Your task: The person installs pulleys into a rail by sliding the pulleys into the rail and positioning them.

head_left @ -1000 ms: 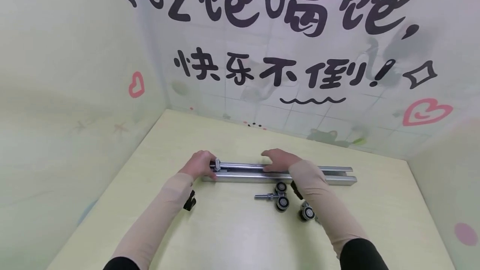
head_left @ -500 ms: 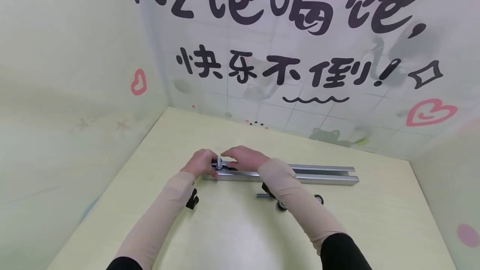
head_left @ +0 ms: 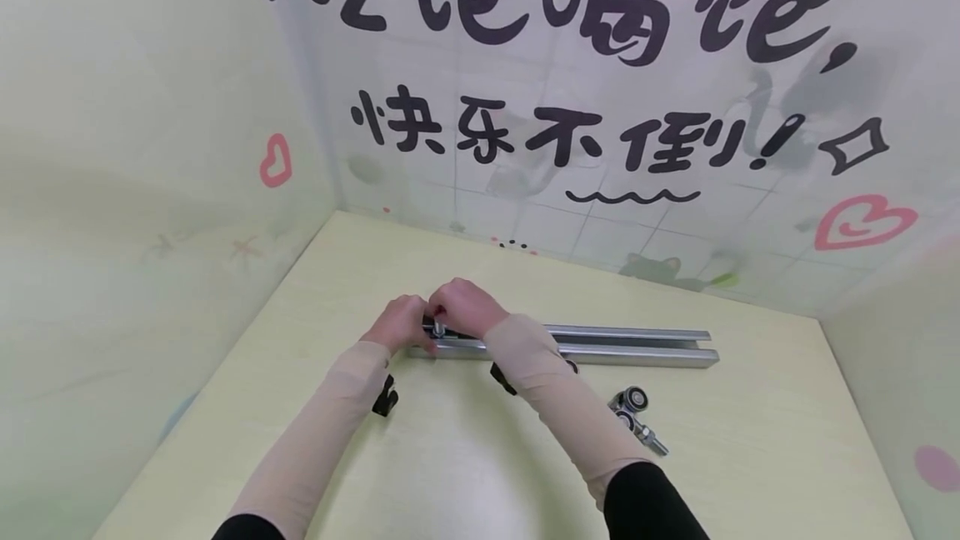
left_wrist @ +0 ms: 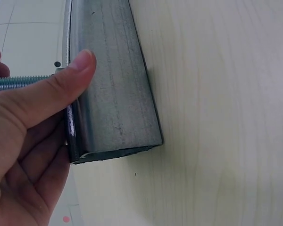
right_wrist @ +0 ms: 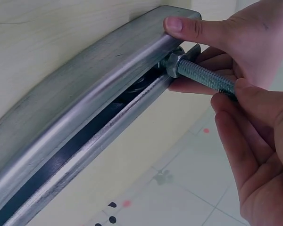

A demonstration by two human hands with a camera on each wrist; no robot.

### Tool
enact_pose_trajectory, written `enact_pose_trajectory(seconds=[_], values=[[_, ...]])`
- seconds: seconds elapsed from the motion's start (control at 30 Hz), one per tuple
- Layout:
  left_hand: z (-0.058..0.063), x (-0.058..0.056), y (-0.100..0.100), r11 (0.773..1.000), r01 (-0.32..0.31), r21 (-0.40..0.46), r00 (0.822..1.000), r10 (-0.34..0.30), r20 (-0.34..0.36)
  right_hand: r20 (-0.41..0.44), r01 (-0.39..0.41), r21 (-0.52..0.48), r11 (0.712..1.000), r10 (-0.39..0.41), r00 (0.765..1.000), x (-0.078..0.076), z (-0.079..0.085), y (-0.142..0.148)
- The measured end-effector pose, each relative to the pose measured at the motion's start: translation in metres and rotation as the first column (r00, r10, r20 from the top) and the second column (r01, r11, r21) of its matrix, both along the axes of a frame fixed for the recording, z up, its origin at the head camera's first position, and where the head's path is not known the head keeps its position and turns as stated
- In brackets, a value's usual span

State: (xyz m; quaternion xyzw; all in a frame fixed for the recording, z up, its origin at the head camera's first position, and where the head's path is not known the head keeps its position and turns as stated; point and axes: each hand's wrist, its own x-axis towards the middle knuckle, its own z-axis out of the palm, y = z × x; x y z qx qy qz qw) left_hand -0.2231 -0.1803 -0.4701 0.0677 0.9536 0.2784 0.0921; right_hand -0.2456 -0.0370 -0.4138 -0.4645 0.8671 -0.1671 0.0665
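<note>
A slotted metal rail [head_left: 637, 356] lies across the table, slot up. My left hand [head_left: 399, 325] grips its left end, with the thumb [left_wrist: 80, 61] on the side wall in the left wrist view. From the slot near that end sticks a threaded bolt [right_wrist: 205, 77] with a hex nut [right_wrist: 173, 65] at its base. The part it belongs to is mostly hidden inside the rail. My right hand [head_left: 467, 307] pinches the bolt's free end between thumb and fingers, seen close in the right wrist view [right_wrist: 264, 136].
A wheeled roller [head_left: 633, 407] with a threaded stud lies on the table [head_left: 465, 473] right of my right forearm. Another wheel [head_left: 572, 366] shows partly behind that sleeve. Printed walls [head_left: 525, 173] stand behind and at both sides.
My right hand has moved left along the rail to the bolt, and its spread fingers have closed on it. The left hand stays at the rail's end.
</note>
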Motion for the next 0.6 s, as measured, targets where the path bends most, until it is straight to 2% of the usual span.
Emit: enact_pose_trajectory(seconds=[0.33,0.6], values=[[0.0,-0.002,-0.001,1.0,-0.013,-0.028,1.0,0.013,0.005,-0.075,0.077,0.063,0.995,-0.072,0.995,0.003,0.001,-0.008],[0.0,-0.002,-0.001,1.0,-0.004,-0.031,1.0,0.004,0.002,-0.08,0.145,0.105,0.984,-0.137,0.987,0.005,0.004,-0.012]])
